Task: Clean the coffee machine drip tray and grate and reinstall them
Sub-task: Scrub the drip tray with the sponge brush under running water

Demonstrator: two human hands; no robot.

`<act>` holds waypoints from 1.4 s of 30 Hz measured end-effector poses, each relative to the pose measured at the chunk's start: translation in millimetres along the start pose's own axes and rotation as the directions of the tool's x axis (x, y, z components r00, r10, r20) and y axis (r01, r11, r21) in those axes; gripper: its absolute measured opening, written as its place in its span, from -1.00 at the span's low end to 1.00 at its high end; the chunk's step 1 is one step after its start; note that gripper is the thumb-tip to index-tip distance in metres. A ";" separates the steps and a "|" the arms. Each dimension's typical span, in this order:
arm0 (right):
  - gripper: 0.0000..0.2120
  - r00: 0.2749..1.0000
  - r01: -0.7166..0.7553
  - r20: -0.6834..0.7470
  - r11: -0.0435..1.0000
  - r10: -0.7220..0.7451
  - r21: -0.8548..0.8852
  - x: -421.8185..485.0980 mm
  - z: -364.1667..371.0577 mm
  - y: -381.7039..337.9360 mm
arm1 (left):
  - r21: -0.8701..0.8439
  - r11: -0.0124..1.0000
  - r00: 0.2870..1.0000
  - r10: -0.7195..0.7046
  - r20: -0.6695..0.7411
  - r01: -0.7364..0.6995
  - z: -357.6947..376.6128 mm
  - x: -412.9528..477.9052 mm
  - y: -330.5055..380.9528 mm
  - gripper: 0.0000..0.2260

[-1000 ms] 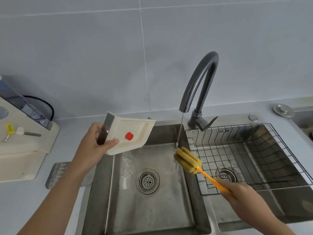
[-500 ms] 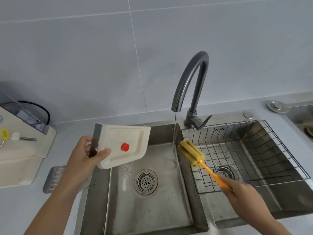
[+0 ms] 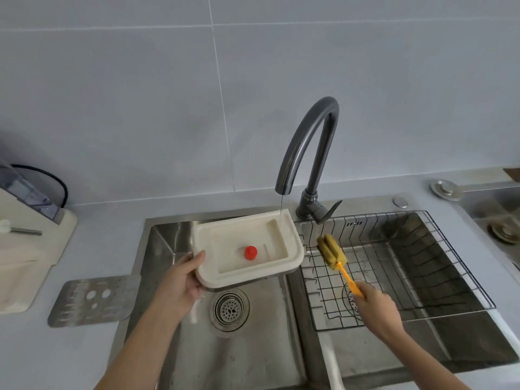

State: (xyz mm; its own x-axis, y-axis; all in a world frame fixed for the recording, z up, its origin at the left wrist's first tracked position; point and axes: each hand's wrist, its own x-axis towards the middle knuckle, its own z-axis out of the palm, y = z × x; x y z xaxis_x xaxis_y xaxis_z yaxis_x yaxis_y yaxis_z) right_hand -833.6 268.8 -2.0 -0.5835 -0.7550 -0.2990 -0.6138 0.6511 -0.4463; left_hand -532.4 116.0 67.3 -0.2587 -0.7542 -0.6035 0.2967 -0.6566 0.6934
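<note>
My left hand (image 3: 181, 285) grips the near left corner of the cream drip tray (image 3: 230, 243), held level and open side up over the left sink basin. A red float (image 3: 250, 252) sits inside it. A thin stream from the dark faucet (image 3: 309, 147) runs into the tray's far right corner. My right hand (image 3: 374, 308) holds the orange handle of a yellow sponge brush (image 3: 331, 252), its head just right of the tray, apart from it. The metal grate (image 3: 92, 301) lies flat on the counter left of the sink. The cream coffee machine (image 3: 25, 249) stands at the far left.
The left sink basin (image 3: 247, 347) has a round drain strainer (image 3: 230, 309) below the tray. A black wire basket (image 3: 408, 266) fills the right basin. A round metal cap (image 3: 446, 189) lies on the counter at the back right.
My left hand has swung the tray from tilted up at the left to level under the running water. The brush moved slightly right, away from the stream.
</note>
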 end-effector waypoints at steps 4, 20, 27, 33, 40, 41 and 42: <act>-0.70 0.998 -0.041 0.040 0.999 0.042 -0.003 9.4 24.3 0.4 | -0.071 0.997 1.000 0.002 -0.005 -0.002 8.5 10.6 -4.4 -0.94; -0.44 0.966 -0.120 0.255 0.798 -0.043 0.590 55.3 -72.0 -119.9 | -0.031 0.998 0.998 0.054 0.026 -0.053 14.1 15.8 2.6 -0.90; -0.40 0.959 -0.275 0.279 0.346 0.038 0.897 59.4 -83.6 -154.2 | 0.017 0.998 0.997 0.067 0.034 -0.068 11.2 19.2 8.0 -0.89; -0.24 0.940 -0.341 0.332 0.216 0.078 0.915 71.4 -81.6 -157.4 | 0.056 0.995 0.996 0.080 0.025 -0.082 13.1 20.2 10.3 -0.89; -0.27 0.943 -0.331 0.324 0.235 0.070 0.914 72.4 -86.5 -171.4 | 0.035 0.997 0.998 0.070 0.008 -0.070 14.7 17.6 9.9 -0.89; -0.27 0.942 -0.335 0.330 0.241 0.064 0.911 72.2 -89.0 -173.1 | 0.032 0.997 0.998 0.068 0.007 -0.069 14.6 17.4 10.0 -0.90; -0.27 0.940 -0.339 0.336 0.247 0.057 0.908 71.2 -91.8 -173.9 | 0.030 0.997 0.998 0.066 0.006 -0.066 15.1 16.4 10.3 -0.90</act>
State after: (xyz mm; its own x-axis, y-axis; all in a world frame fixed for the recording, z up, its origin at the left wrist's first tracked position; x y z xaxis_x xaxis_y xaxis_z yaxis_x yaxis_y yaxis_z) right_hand -817.2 108.9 131.8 -0.4050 -0.6989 -0.5896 0.5290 0.3469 -0.7745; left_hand -547.5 96.9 70.6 -0.2438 -0.7959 -0.5542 0.2858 -0.6051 0.7431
